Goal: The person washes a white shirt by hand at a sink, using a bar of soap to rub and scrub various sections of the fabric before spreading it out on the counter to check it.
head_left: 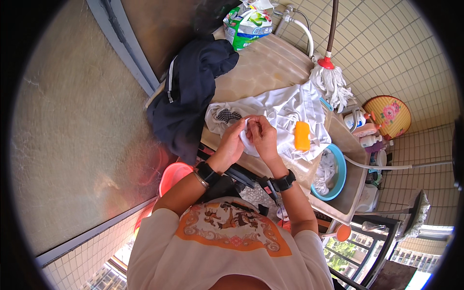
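Note:
My left hand (232, 144) and my right hand (264, 138) are close together over the sink counter, both closed on a white garment (295, 104). A fold of its white cloth shows between my fingers. The rest of the garment lies crumpled and spread across the counter, with a black-and-white checked patch (226, 115) beside my left hand. An orange bar of soap (302, 136) rests on the white cloth to the right of my right hand. What my fingertips pinch inside the fold is hidden.
Dark clothing (186, 89) hangs over the counter's left edge. A detergent bag (247, 26) stands at the back, near a mop head (332, 84). A blue basin (340, 181) with white cloth sits in the sink at right. A pink bucket (173, 173) is lower left.

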{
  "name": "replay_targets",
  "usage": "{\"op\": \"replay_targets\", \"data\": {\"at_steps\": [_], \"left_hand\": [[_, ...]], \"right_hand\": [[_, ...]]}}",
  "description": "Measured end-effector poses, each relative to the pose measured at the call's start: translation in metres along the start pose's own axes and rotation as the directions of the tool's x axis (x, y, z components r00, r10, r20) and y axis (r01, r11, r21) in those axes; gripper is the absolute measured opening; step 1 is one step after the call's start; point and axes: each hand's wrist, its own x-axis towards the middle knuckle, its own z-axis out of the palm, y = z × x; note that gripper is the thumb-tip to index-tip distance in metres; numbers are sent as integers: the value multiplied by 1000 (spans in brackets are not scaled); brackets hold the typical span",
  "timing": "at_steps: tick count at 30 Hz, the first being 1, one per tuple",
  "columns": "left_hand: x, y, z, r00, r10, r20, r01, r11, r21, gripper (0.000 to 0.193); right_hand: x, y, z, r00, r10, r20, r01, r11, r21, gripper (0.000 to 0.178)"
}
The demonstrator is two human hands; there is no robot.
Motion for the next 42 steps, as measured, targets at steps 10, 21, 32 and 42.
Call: {"op": "replay_targets", "data": {"at_steps": [10, 21, 32, 42], "left_hand": [[1, 5, 21, 952, -7, -305, 60, 985, 164, 16], [3, 9, 44, 980, 197, 1, -124, 615, 779, 36], [38, 79, 54, 963, 209, -168, 73, 399, 914, 15], [45, 80, 57, 968, 149, 199, -247, 481, 841, 31]], "right_hand": [[-9, 1, -62, 894, 404, -194, -323, 881, 346, 23], [-15, 5, -49, 937, 326, -129, -282, 920, 273, 26], [2, -25, -117, 982, 170, 81, -163, 983, -80, 14], [4, -8, -163, 914, 384, 132, -401, 904, 148, 14]]}}
